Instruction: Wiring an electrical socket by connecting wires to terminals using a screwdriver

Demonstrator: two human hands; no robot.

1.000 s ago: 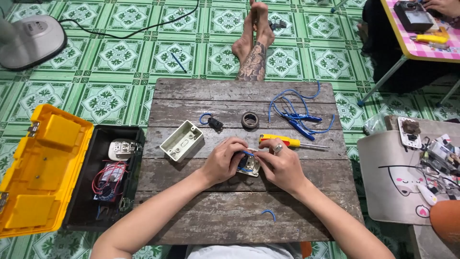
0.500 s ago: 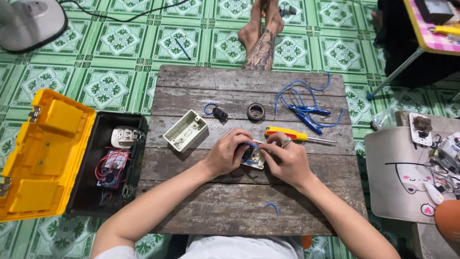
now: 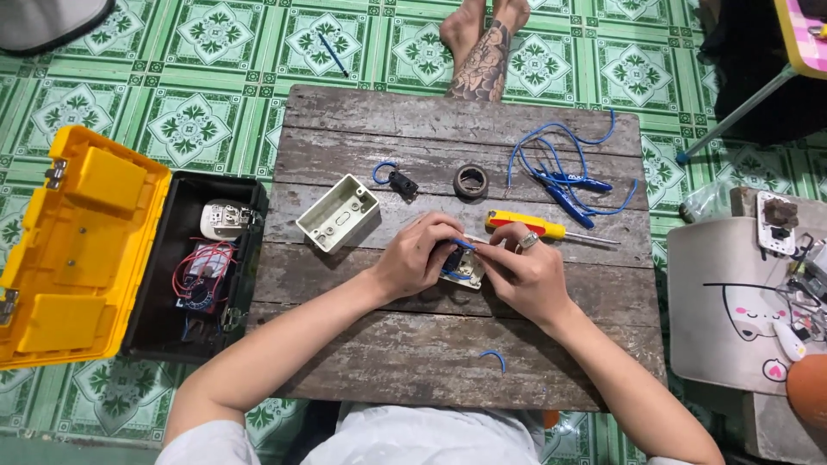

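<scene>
Together over the middle of the weathered wooden table (image 3: 362, 370), the left hand (image 3: 419, 257) and the right hand (image 3: 524, 274) meet, both closed on a small white switch part (image 3: 465, 277) that lies between them just above the boards; the left-hand fingers curl over its top edge, the right-hand fingers pinch at a short blue wire (image 3: 463, 244) that comes out of it, and a ring shows on one right finger. Just beyond the right hand lies a screwdriver (image 3: 527, 226) with a yellow and red handle, its shaft pointing to the right. Left of the left hand, near it but not touching, sits an open white mounting box (image 3: 338, 213), turned at an angle. Farther up the table are a small black part with a blue wire loop (image 3: 398, 181), a dark roll of tape (image 3: 470, 181), and to the right a tangle of blue wires (image 3: 551, 155) beside blue-handled pliers (image 3: 564, 191). A short scrap of blue wire (image 3: 494, 356) lies alone on the near boards. On the green patterned floor tiles (image 3: 194, 129) to the left stands an open toolbox with a yellow lid (image 3: 82, 245), red wires in its black tray. Someone's bare, tattooed leg (image 3: 482, 60) rests on the floor past the far edge of the table
</scene>
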